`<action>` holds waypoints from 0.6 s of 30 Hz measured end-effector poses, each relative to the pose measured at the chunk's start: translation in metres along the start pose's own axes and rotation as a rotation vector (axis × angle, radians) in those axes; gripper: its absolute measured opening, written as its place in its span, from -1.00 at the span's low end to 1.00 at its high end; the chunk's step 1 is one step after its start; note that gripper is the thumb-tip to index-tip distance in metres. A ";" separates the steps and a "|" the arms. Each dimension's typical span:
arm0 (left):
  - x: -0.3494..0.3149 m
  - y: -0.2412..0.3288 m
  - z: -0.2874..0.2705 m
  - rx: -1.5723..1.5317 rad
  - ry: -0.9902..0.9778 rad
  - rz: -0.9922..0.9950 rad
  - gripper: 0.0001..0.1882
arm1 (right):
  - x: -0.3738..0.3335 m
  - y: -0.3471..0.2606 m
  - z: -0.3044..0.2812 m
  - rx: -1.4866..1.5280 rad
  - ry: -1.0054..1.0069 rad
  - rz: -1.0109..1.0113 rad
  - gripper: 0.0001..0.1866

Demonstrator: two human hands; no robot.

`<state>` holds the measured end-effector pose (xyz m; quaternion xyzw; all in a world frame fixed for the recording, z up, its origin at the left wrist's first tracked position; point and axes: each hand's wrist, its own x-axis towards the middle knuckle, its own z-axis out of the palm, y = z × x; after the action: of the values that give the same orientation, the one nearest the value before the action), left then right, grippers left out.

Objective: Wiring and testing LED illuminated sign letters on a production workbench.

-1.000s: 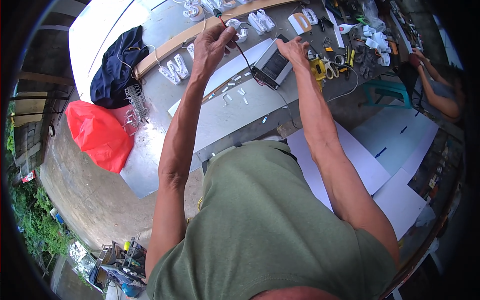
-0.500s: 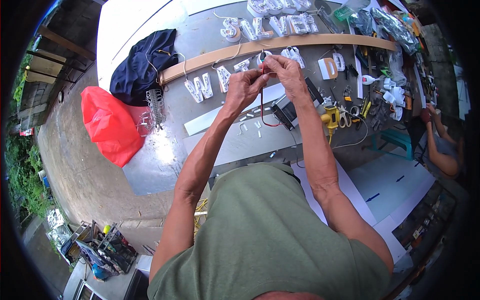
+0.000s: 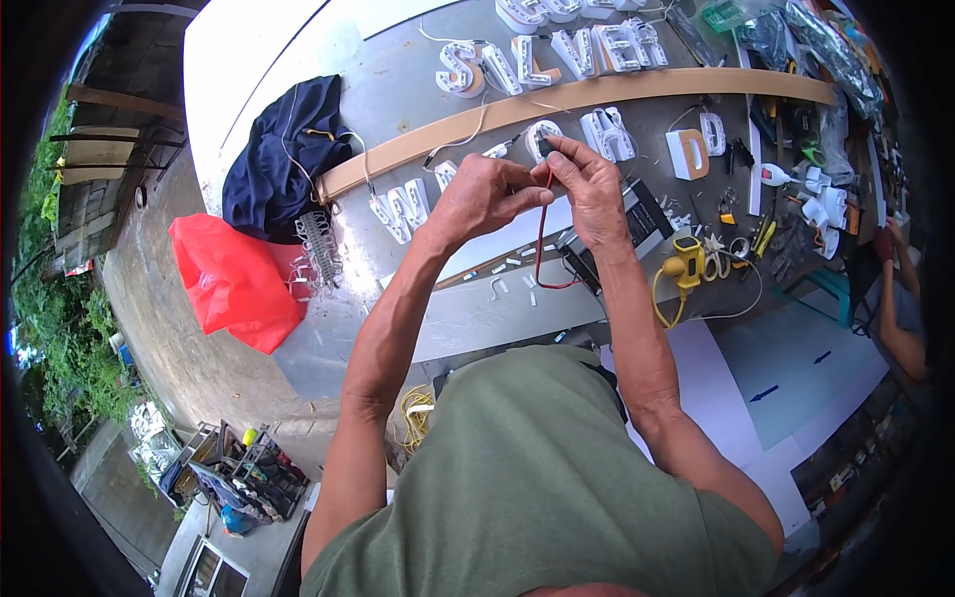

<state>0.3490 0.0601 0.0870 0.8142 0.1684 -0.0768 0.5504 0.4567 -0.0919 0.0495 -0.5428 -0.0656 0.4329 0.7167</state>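
My left hand (image 3: 484, 196) and my right hand (image 3: 589, 179) meet above the grey workbench (image 3: 398, 80), fingertips pinched together on a thin red wire (image 3: 538, 244). The wire hangs down in a loop toward a dark box-shaped unit (image 3: 637, 224) on the bench. Under my hands lie white channel letters (image 3: 607, 134) and a white panel (image 3: 497, 249) with small clips on it. More white letters (image 3: 542, 55) sit in a row behind a long curved wooden strip (image 3: 617, 92).
A dark blue jacket (image 3: 284, 154) and a red plastic bag (image 3: 234, 284) lie at the bench's left end. A yellow tool (image 3: 686, 261), pliers and cable clutter the right. Another person's arm (image 3: 900, 318) shows at far right. White sheets (image 3: 786, 378) lie below.
My hands have come together from apart and now pinch the red wire. The view has shifted, showing more of the letters at the back.
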 end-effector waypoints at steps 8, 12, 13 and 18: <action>0.062 -0.064 -0.077 0.299 0.686 -0.096 -0.45 | -0.007 -0.014 -0.029 0.213 0.048 0.007 -0.69; 0.087 -0.090 -0.083 0.462 0.661 -0.065 -0.10 | -0.004 -0.013 -0.028 0.201 0.053 0.000 -0.70; 0.092 -0.090 -0.081 0.460 0.573 -0.121 0.02 | -0.003 -0.013 -0.028 0.194 0.065 -0.004 -0.70; 0.111 -0.082 -0.067 0.514 0.430 -0.225 0.05 | -0.003 -0.014 -0.030 0.202 0.081 -0.006 -0.71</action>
<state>0.4189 0.1702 0.0073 0.9000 0.3442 -0.0035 0.2674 0.4794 -0.1164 0.0504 -0.4845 0.0057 0.4128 0.7713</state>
